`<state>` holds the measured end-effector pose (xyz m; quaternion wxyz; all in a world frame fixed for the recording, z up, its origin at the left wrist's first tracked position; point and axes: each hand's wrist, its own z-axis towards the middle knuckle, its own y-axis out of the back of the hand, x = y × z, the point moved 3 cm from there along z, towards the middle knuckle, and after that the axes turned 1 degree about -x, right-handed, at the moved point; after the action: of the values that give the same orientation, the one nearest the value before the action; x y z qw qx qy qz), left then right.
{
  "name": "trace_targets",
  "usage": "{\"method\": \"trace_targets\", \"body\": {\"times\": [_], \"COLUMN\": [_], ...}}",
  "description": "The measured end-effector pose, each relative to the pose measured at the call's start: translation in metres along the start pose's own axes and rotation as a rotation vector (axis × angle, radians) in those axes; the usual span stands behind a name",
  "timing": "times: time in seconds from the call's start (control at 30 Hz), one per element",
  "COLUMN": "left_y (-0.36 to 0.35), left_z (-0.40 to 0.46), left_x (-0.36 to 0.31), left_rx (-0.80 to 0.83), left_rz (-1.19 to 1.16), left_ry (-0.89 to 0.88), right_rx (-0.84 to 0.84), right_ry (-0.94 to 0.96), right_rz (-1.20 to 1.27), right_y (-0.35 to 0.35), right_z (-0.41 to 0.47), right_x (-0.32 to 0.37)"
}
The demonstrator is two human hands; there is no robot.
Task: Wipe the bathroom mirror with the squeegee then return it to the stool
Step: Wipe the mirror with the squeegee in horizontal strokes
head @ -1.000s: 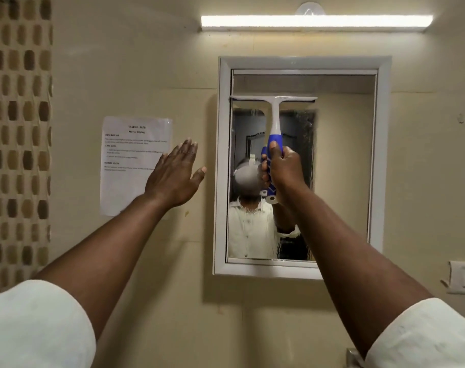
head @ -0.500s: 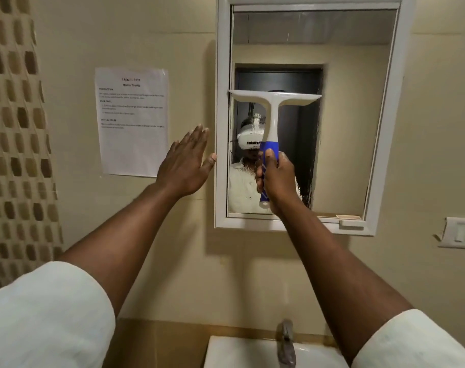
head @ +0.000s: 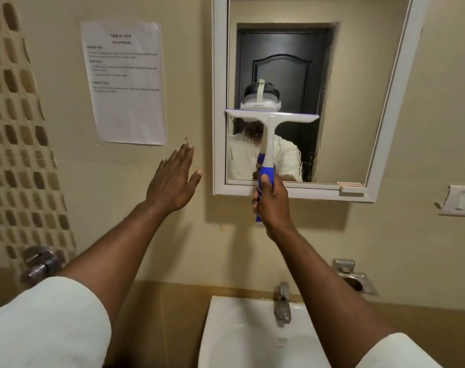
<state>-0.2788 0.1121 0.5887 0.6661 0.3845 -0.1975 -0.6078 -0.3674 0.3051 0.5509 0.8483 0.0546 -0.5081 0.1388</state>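
The white-framed bathroom mirror [head: 358,102] hangs on the beige wall. A squeegee [head: 270,120] with a white blade and a blue grip lies flat against the glass, its blade about two thirds of the way down on the mirror's left half. My right hand [head: 271,203] is closed around the blue grip, just below the mirror's bottom frame. Wet streaks show on the glass under the blade. My left hand [head: 174,181] is raised with its fingers spread, close to the wall left of the mirror, holding nothing. The stool is out of sight.
A white sink [head: 252,335] with a metal tap [head: 282,304] sits directly below. A printed paper sheet [head: 124,83] is taped to the wall on the left. A switch plate [head: 462,201] and a metal holder [head: 356,280] are at the right, a wall valve [head: 39,262] at the left.
My right hand has drawn the squeegee down the glass from near the top to the lower part. The view has tilted down, so the sink and tap have come into sight. My left hand stays open.
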Motion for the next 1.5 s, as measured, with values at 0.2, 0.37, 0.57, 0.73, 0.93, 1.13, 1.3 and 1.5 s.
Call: {"method": "trace_targets", "body": {"times": [0.2, 0.37, 0.57, 0.73, 0.93, 1.13, 1.3, 1.5], "left_y": [-0.021, -0.035, -0.046, -0.048, -0.047, -0.035, 0.006, 0.075], "left_z": [-0.022, -0.041, -0.058, -0.066, -0.072, -0.063, -0.022, 0.045], "left_x": [-0.002, -0.002, -0.003, -0.003, -0.005, -0.005, -0.01, -0.037], "left_rx": [0.051, 0.09, 0.13, 0.133, 0.124, 0.078, -0.029, -0.151], "left_rz": [-0.026, -0.03, -0.045, -0.05, -0.055, -0.069, -0.042, 0.031], "left_ry": [0.015, 0.028, 0.042, 0.05, 0.05, 0.031, -0.037, -0.112], "right_rx": [-0.004, 0.002, 0.027, 0.034, 0.044, 0.021, 0.01, -0.002], "right_ry": [-0.045, -0.117, -0.183, -0.205, -0.234, -0.205, -0.054, 0.173], "right_rz": [-0.02, -0.049, -0.035, -0.039, -0.036, 0.042, 0.117, 0.101], "right_y": [0.008, 0.015, 0.021, 0.024, 0.024, 0.025, 0.03, 0.04], "right_z": [-0.031, -0.055, -0.075, -0.081, -0.09, -0.092, -0.051, 0.052], "right_x": [-0.036, -0.063, -0.078, -0.083, -0.09, -0.078, -0.019, 0.108]}}
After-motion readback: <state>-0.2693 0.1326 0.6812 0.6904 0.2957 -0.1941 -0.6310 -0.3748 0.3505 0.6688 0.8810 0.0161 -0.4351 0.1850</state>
